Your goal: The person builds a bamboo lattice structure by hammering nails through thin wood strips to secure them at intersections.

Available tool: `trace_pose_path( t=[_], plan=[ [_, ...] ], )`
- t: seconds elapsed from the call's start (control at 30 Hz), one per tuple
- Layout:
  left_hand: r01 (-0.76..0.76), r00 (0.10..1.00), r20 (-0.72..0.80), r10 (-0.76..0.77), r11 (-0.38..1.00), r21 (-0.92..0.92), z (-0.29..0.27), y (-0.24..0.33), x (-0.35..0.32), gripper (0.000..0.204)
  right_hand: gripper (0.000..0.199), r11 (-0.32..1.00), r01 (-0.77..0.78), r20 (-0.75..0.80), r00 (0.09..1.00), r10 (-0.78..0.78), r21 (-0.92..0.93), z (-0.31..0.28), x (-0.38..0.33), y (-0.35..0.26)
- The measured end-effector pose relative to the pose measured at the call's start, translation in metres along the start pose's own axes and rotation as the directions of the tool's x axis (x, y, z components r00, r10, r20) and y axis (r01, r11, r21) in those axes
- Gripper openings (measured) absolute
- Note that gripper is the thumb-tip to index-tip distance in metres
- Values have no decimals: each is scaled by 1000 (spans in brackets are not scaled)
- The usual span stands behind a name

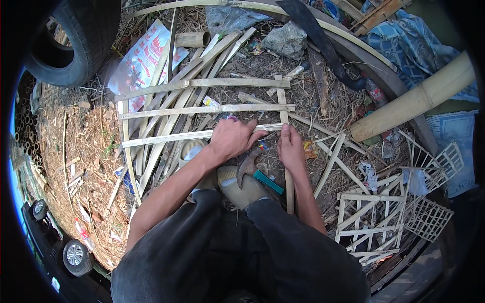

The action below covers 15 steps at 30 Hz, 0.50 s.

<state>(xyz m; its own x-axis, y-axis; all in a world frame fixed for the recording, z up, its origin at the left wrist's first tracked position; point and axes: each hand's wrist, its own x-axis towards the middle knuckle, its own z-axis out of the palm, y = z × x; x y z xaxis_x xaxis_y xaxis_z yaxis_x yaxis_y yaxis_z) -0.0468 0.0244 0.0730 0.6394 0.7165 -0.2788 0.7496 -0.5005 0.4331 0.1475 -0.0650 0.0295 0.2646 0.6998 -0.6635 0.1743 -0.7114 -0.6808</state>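
Observation:
A pale frame of bamboo strips lies before me, with two strips crossing between a left upright (127,161) and a right upright (289,187). Nearest me is a third cross strip (172,138), running level between the two uprights. My left hand (233,137) is closed round this strip, its fingers near the strip's right part. At the right end, where strip and upright meet, my right hand (291,146) pinches with thumb and fingers. Whether a nail is there cannot be seen. A claw hammer (267,181) with a green grip rests by my shoes, just below my hands.
Loose bamboo strips (156,151) lie heaped under the frame's left half. A long dark blade (318,40) and a grey rock (286,40) lie beyond. At right are a thick bamboo pole (414,103) and a small slatted frame (371,214). A tyre (76,45) stands far left.

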Motion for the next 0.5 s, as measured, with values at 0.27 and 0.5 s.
trace_pose_path(
  t=[0.27,0.5],
  plan=[
    [40,994,-106,-40,999,1,-2,-14,-14,50,51,976,-58,83,996,41,212,18,-9,-24],
    [265,882,-321,-346,926,-270,-128,-71,0,33,45,926,-142,72,990,125,349,0,-13,-26]
  ],
)
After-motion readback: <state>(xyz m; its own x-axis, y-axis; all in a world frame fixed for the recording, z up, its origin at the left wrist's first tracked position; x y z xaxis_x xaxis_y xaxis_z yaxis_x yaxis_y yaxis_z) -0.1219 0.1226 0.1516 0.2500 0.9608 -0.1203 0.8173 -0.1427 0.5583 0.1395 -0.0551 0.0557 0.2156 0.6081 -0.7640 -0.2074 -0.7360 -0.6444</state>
